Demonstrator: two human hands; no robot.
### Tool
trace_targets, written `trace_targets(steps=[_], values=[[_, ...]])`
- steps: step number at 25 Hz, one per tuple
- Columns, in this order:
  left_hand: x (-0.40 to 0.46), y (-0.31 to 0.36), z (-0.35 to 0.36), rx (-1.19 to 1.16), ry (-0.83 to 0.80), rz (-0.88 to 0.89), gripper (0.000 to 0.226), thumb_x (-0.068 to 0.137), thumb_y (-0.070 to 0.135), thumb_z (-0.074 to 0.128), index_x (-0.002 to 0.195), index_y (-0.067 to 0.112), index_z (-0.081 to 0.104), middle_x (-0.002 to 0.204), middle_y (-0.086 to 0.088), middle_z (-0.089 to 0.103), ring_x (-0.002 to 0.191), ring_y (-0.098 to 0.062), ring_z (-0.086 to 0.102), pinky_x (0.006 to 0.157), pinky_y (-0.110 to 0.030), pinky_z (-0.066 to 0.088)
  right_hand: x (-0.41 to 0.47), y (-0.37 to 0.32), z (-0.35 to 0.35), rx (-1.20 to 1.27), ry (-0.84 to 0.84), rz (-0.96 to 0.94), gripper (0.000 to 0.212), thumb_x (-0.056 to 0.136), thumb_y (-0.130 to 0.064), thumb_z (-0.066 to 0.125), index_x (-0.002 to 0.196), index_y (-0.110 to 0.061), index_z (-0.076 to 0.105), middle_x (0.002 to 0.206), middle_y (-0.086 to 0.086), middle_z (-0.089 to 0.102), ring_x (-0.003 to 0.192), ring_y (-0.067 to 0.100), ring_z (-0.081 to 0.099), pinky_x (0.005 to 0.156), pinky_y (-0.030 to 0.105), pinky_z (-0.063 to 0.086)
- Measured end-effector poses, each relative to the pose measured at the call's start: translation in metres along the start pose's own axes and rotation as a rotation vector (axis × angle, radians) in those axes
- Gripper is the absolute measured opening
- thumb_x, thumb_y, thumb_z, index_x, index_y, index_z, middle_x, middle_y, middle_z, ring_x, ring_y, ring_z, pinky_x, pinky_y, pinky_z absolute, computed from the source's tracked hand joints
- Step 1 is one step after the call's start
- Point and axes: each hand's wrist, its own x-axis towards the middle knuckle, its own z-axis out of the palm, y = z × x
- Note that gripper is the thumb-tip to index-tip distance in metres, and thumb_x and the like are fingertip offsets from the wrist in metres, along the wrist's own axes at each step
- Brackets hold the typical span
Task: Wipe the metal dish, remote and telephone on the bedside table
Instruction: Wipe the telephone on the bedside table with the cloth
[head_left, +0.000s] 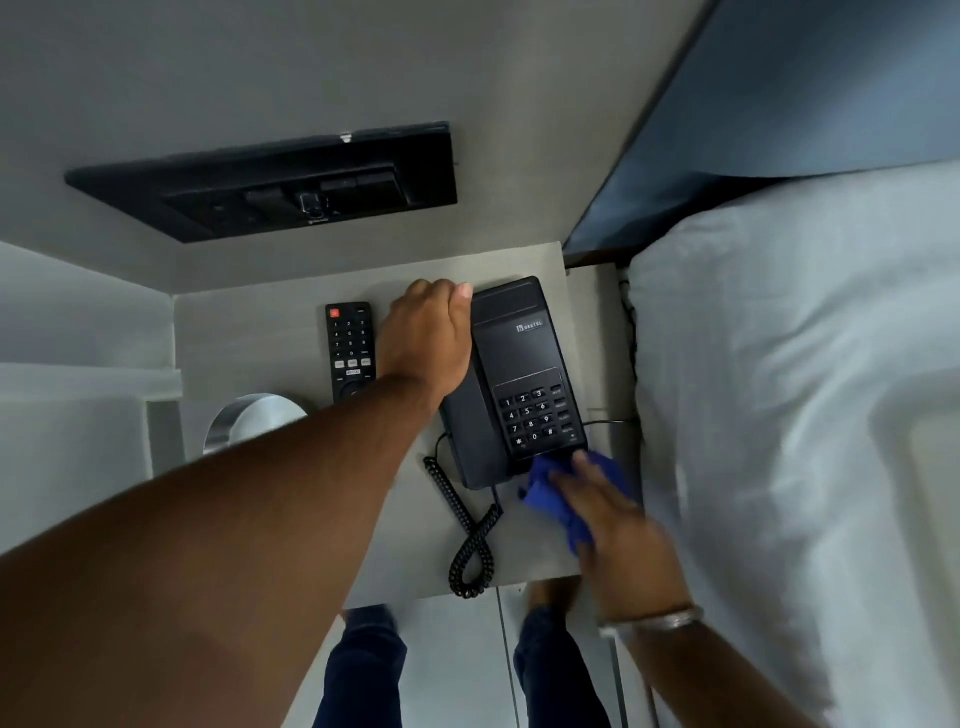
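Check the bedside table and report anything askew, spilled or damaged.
Nothing spilled or broken shows. The telephone sits slightly skewed to the table edge, with the left hand on its handset. Its coiled cord loops to the front edge. The remote and metal dish lie tidy.

A black corded desk telephone (519, 379) with a numeric keypad lies flat on the pale grey counter (249, 343), its coiled black cord (470, 540) looping toward the near edge. Just left of it lies a slim black remote control (349, 349), buttons up. Nearer left stands a round brushed-metal dish (254, 418), partly hidden by a forearm.
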Motion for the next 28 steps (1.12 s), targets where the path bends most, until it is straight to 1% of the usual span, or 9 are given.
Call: trace_targets(steps=[1, 3, 5, 7, 9, 11, 18, 23, 28], values=[[0.0, -0.001, 0.0, 0.018, -0.003, 0.012, 0.043, 0.105, 0.033, 0.032, 0.091, 0.006, 0.063, 0.09, -0.016, 0.063, 0.079, -0.033, 0.058, 0.063, -0.035, 0.039, 0.016, -0.004, -0.019, 0.059, 0.143, 0.031, 0.062, 0.075, -0.007, 0.07, 0.127, -0.029, 0.045, 0.115, 0.011, 0.066, 0.07, 0.012, 0.061, 0.053, 0.022, 0.051], [-0.001, -0.002, -0.001, 0.034, -0.004, 0.019, 0.043, 0.105, 0.033, 0.031, 0.092, 0.007, 0.063, 0.091, -0.015, 0.064, 0.08, -0.033, 0.059, 0.064, -0.035, 0.04, 0.059, -0.013, -0.056, 0.164, 0.383, 0.043, 0.052, 0.08, -0.021, 0.067, 0.125, -0.028, 0.042, 0.092, 0.009, 0.07, 0.062, 0.016, 0.062, 0.052, 0.023, 0.05], [0.0, -0.002, 0.0, 0.02, 0.004, 0.013, 0.043, 0.104, 0.032, 0.031, 0.093, 0.007, 0.064, 0.093, -0.016, 0.065, 0.082, -0.035, 0.06, 0.065, -0.037, 0.043, 0.113, -0.029, -0.071, 0.222, 0.429, 0.01, 0.046, 0.085, -0.028, 0.06, 0.128, -0.027, 0.042, 0.1, 0.009, 0.07, 0.07, 0.021, 0.065, 0.061, 0.023, 0.051], [0.0, -0.002, 0.0, 0.01, 0.001, 0.0, 0.042, 0.102, 0.031, 0.031, 0.095, 0.007, 0.065, 0.097, -0.018, 0.067, 0.085, -0.039, 0.062, 0.069, -0.041, 0.048, 0.158, -0.049, -0.061, 0.184, 0.29, -0.014, 0.05, 0.087, -0.019, 0.057, 0.134, -0.022, 0.041, 0.116, 0.01, 0.064, 0.082, 0.02, 0.063, 0.07, 0.014, 0.046], [0.002, -0.004, 0.0, 0.023, -0.023, -0.004, 0.034, 0.1, 0.025, 0.036, 0.098, 0.008, 0.065, 0.1, -0.018, 0.068, 0.088, -0.04, 0.063, 0.073, -0.043, 0.051, 0.173, -0.066, -0.033, 0.11, 0.164, -0.065, 0.055, 0.085, -0.01, 0.053, 0.138, -0.017, 0.037, 0.139, 0.01, 0.049, 0.119, 0.026, 0.05, 0.095, 0.027, 0.043], [0.002, -0.006, -0.001, -0.001, -0.023, -0.012, 0.034, 0.101, 0.026, 0.036, 0.1, 0.009, 0.066, 0.103, -0.017, 0.069, 0.09, -0.039, 0.064, 0.076, -0.042, 0.053, 0.152, -0.065, -0.008, 0.145, 0.159, -0.06, 0.056, 0.085, -0.009, 0.055, 0.138, -0.018, 0.038, 0.146, 0.011, 0.04, 0.129, 0.028, 0.041, 0.104, 0.036, 0.037], [0.0, -0.002, -0.003, 0.009, -0.039, 0.036, 0.043, 0.105, 0.031, 0.029, 0.091, 0.007, 0.062, 0.089, -0.014, 0.065, 0.078, -0.032, 0.059, 0.066, -0.039, 0.048, 0.039, -0.009, 0.021, -0.011, -0.032, -0.249, 0.066, 0.069, 0.008, 0.067, 0.127, -0.019, 0.052, 0.134, 0.003, 0.056, 0.126, 0.021, 0.046, 0.099, 0.048, 0.045], [0.0, -0.004, -0.001, 0.024, -0.04, 0.059, 0.041, 0.104, 0.031, 0.031, 0.089, 0.008, 0.061, 0.088, -0.014, 0.062, 0.077, -0.032, 0.057, 0.065, -0.039, 0.045, 0.056, -0.009, 0.009, -0.13, 0.214, -0.118, 0.059, 0.061, -0.006, 0.067, 0.118, -0.019, 0.057, 0.107, 0.008, 0.066, 0.092, 0.03, 0.061, 0.077, 0.045, 0.054], [0.0, -0.003, -0.002, 0.056, -0.06, 0.046, 0.041, 0.105, 0.032, 0.031, 0.092, 0.008, 0.061, 0.092, -0.014, 0.063, 0.081, -0.033, 0.058, 0.069, -0.041, 0.047, 0.079, -0.026, 0.0, -0.32, 0.084, -0.301, 0.053, 0.056, -0.015, 0.072, 0.107, -0.023, 0.063, 0.098, 0.006, 0.059, 0.077, 0.028, 0.054, 0.066, 0.04, 0.047]])
